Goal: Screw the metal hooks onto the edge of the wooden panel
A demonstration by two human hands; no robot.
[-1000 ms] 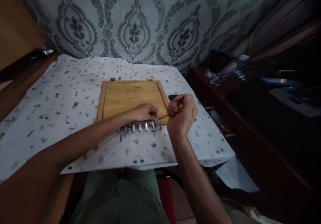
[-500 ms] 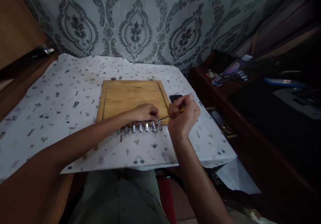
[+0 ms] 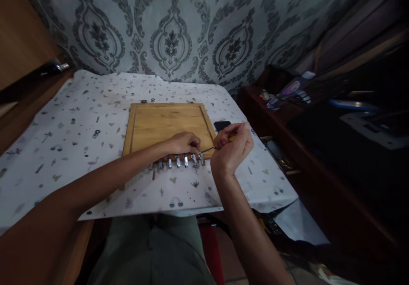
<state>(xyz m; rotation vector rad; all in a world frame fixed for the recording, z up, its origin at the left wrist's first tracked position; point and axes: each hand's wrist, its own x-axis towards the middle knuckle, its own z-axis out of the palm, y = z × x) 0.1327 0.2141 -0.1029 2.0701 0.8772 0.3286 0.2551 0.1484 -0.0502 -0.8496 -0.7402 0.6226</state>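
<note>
A framed wooden board (image 3: 166, 123) lies on the cloth-covered table. Along its near edge several shiny metal hooks (image 3: 185, 161) stick out in a row. My left hand (image 3: 185, 142) rests on that edge with its fingers curled in, close to the hooks toward the right end; whatever is between the fingertips is hidden. My right hand (image 3: 231, 148) is closed round the yellow handle of a screwdriver (image 3: 207, 150). Its thin shaft points left and its tip meets the hooks beside my left fingertips.
A black flat object (image 3: 222, 125), like a phone, lies right of the board. White patterned cloth (image 3: 96, 157) covers the table. A dark side cabinet on the right carries a clear bottle (image 3: 294, 87) and a blue item (image 3: 356, 105). Patterned wallpaper (image 3: 171, 42) stands behind.
The view has shifted slightly. My right hand has turned a little round the screwdriver handle, and its wrist sits slightly farther left. My left hand holds its place on the board's edge.
</note>
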